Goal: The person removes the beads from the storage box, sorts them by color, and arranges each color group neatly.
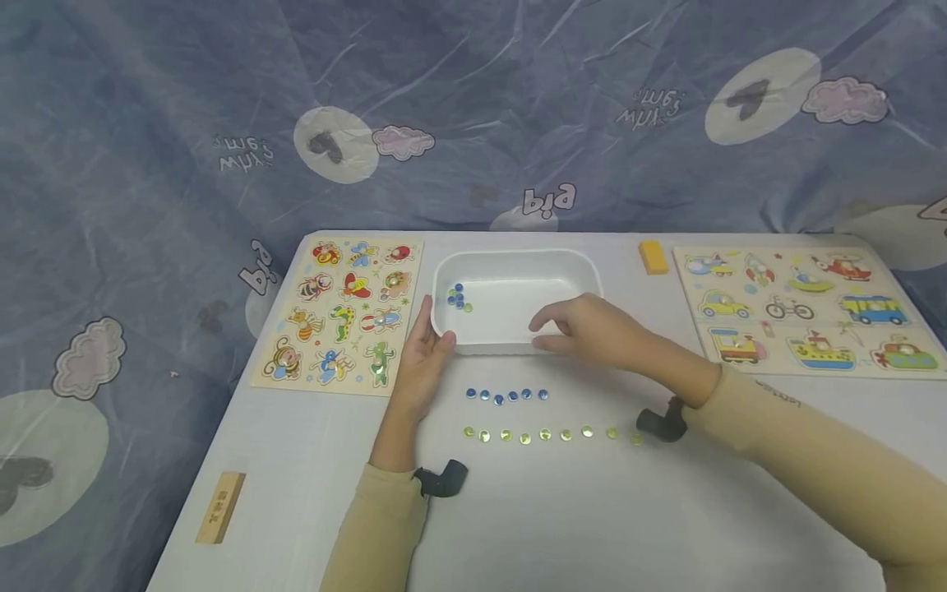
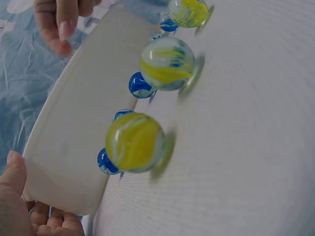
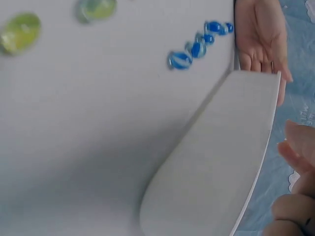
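several marbles [image 1: 459, 298], blue and yellow-green, lay clustered in left end of white tray [image 1: 503, 298], just inside from left hand [image 1: 420, 366], whose fingers and thumb held tray's near-left corner. right hand [image 1: 592, 329] hovered over near rim, well apart from cluster; thumb and forefinger bent, narrow gap between, nothing seen in it. blue row [image 1: 514, 396] and yellow-green row [image 1: 545, 434] lay on white table [image 1: 562, 518], nearer person. insect picture board [image 1: 343, 323] lay left of tray, vehicle picture board [image 1: 789, 307] right.
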### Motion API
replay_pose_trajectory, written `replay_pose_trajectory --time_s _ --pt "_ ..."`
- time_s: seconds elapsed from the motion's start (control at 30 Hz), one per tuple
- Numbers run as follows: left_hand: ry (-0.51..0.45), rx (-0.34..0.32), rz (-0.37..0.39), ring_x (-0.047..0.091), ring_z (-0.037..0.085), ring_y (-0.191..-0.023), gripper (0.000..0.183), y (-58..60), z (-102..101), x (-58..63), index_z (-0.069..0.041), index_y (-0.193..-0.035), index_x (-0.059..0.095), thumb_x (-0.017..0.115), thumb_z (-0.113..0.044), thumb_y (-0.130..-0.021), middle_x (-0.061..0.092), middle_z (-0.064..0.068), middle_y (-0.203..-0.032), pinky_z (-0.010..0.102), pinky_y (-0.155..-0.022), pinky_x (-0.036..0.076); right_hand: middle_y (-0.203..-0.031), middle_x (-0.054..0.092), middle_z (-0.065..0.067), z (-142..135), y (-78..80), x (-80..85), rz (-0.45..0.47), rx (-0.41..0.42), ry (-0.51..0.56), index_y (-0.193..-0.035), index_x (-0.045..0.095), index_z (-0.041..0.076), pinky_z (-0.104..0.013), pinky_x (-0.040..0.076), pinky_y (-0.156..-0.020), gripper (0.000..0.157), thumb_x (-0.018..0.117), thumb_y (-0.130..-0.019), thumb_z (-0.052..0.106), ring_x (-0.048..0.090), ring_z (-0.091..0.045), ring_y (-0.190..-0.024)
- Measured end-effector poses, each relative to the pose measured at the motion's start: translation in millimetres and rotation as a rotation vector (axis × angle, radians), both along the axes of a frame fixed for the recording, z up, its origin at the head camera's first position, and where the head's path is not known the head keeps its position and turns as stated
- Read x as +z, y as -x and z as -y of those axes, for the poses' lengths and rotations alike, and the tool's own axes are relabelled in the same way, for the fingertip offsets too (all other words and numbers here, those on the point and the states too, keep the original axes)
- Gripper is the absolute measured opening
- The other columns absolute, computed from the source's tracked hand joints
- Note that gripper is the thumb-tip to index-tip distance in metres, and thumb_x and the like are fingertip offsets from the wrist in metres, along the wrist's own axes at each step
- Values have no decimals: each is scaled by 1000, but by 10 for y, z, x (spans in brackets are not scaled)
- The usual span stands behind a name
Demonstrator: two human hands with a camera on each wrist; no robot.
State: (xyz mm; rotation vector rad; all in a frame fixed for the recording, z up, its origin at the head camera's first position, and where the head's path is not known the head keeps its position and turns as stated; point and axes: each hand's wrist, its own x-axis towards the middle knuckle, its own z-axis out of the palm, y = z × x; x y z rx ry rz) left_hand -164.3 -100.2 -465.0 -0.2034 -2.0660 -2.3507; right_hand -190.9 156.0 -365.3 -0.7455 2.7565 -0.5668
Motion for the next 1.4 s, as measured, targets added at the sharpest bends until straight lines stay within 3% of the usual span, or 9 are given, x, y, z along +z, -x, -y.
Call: replay_pose_trajectory --time_s 0.23,0.47,0.7,0.93,1.2,1.4 --pt "1 5 17 12 19 -148 71 9 0 -7 -21 -153 11 52 -12 -96 13 -10 -159 27 -118 23 -61 56 4 209 389 -63 -50 44 -31 -112 69 17 -24 43 -57 29 67 -87 33 48 -13 -59" --pt "2 -12 10 11 18 -148 74 11 11 14 -20 -153 9 55 -19 -95 11 -9 -160 32 -120 21 -62 54 1 466 676 -195 -45 74 -73 -114 68 18 -26 46 -63 30 66 -88 33 49 -14 -63" --pt "-5 -19 19 11 17 -148 78 -4 16 68 -17 -153 9 58 -24 -94 10 -7 -160 33 -120 21 -101 69 -2 735 832 -303 -15 85 -68 -115 67 17 -36 52 -88 29 65 -89 29 58 -19 -90" --pt "-4 -19 32 12 14 -148 78 1 17 69 -17 -153 9 57 -24 -94 10 -8 -160 30 -120 21 -124 65 -4 917 875 -351 5 64 -65 -117 66 16 -42 44 -107 31 65 -89 29 57 -24 -118" --pt "2 -13 42 12 16 -148 76 -2 7 73 -20 -153 10 57 -24 -94 11 -10 -159 30 -120 22 -114 68 -3 1012 874 -377 9 32 -108 -106 69 16 -42 48 -100 22 66 -88 28 59 -22 -108" --pt "13 -11 17 11 18 -148 78 5 21 67 -16 -153 8 57 -24 -94 9 -6 -160 32 -120 20 -98 71 -3 1074 875 -377 3 9 -156 -101 71 14 -38 55 -85 19 64 -88 26 62 -18 -85"
